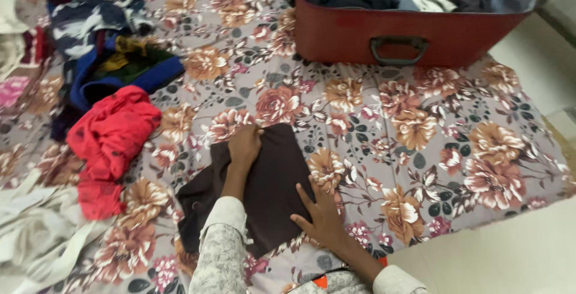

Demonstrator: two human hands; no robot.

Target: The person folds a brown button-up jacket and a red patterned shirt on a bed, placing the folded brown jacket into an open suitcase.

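Note:
A dark brown garment (pixel 273 180) lies partly folded on the flowered bedsheet (pixel 384 126) right in front of me. My left hand (pixel 244 146) rests at its far left corner, fingers curled over the cloth edge. My right hand (pixel 321 216) presses flat on the garment's near right edge, fingers spread. Both wrists come out of pale patterned sleeves.
An open red suitcase (pixel 408 33) with a dark handle holds folded clothes at the top right. A red garment (pixel 111 144), a blue and green one (pixel 120 69) and a dark patterned one (pixel 84 18) lie heaped at the left. White cloth (pixel 36 234) lies at the lower left.

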